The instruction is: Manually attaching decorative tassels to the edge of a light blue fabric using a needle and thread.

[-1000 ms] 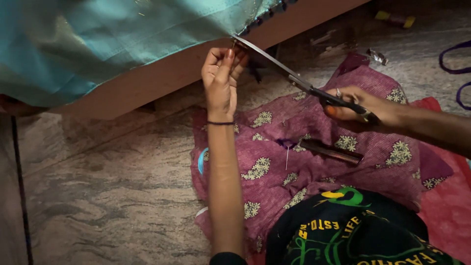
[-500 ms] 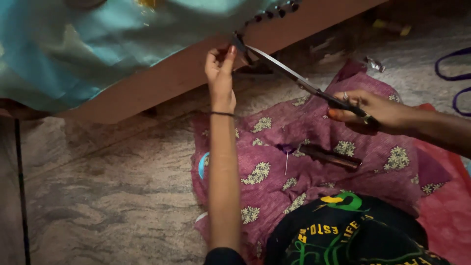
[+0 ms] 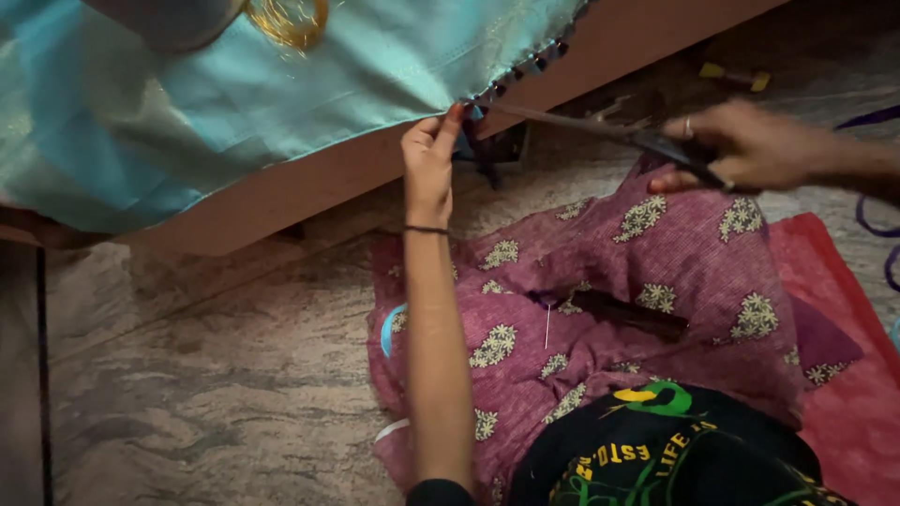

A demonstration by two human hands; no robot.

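My left hand (image 3: 429,161) pinches the lower edge of a turquoise fabric (image 3: 234,103) that hangs over a wooden edge (image 3: 309,187), right beside its dark bead trim (image 3: 511,80). My right hand (image 3: 741,145) grips the handles of long scissors (image 3: 600,131), whose blades point left toward the pinched spot and nearly reach my left fingers. A black band circles my left wrist.
A purple cloth with cream flower prints (image 3: 609,309) covers my lap, with a dark slim object (image 3: 628,314) lying on it. A red cloth (image 3: 844,356) lies at the right, a black printed garment (image 3: 675,450) at the bottom. Mottled stone floor (image 3: 206,394) spreads to the left.
The view has shifted so the fabric edge sits lower in frame. My right hand and the scissors have risen and levelled out toward the fabric edge. My left hand keeps its pinch.
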